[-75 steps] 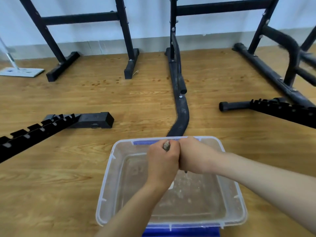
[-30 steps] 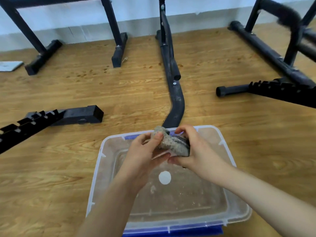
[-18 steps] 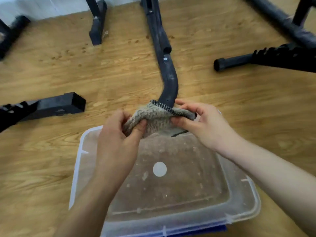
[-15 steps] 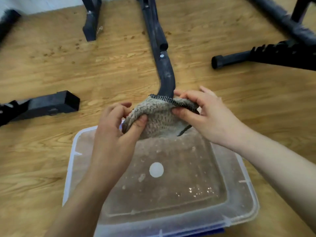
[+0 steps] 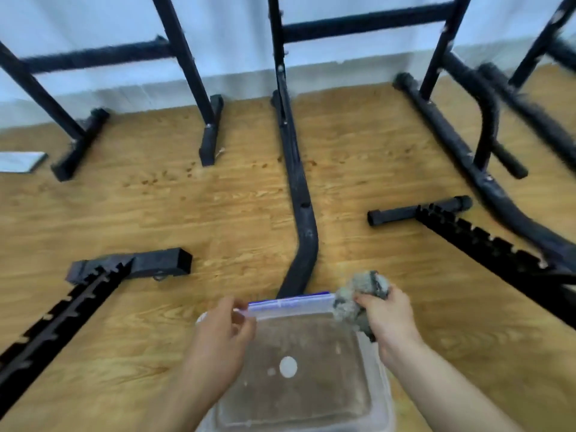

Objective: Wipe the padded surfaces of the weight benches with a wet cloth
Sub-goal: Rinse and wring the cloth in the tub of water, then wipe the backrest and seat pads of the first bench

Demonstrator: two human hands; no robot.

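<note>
Right hand: the right hand (image 5: 389,319) is gripping a bunched grey knitted cloth with dark edging (image 5: 358,294); fingers are curling tight round the wad, and part of it is sticking out above the knuckles.
Cloth position: it is hanging in the air over the far right corner of the tub, just beside the rim; contact with the rim cannot be told.
Left hand: the left hand (image 5: 221,335) is hovering over the tub's far left corner, fingers loosely curled and slightly apart, holding nothing.
Tub: a clear rectangular plastic tub with a blue strip along its far rim (image 5: 290,307) is sitting on the light wooden plank floor (image 5: 187,213); cloudy brownish water (image 5: 311,400) is lying in it, with a round white spot (image 5: 287,366) showing.
Surroundings: a curved black metal tube (image 5: 307,238) is running from the wall to the tub; black notched bars are lying at left (image 5: 62,319) and right (image 5: 486,244); black upright frames (image 5: 193,73) are standing against the wall.
Image quality: motion blur is softening the far edges.
</note>
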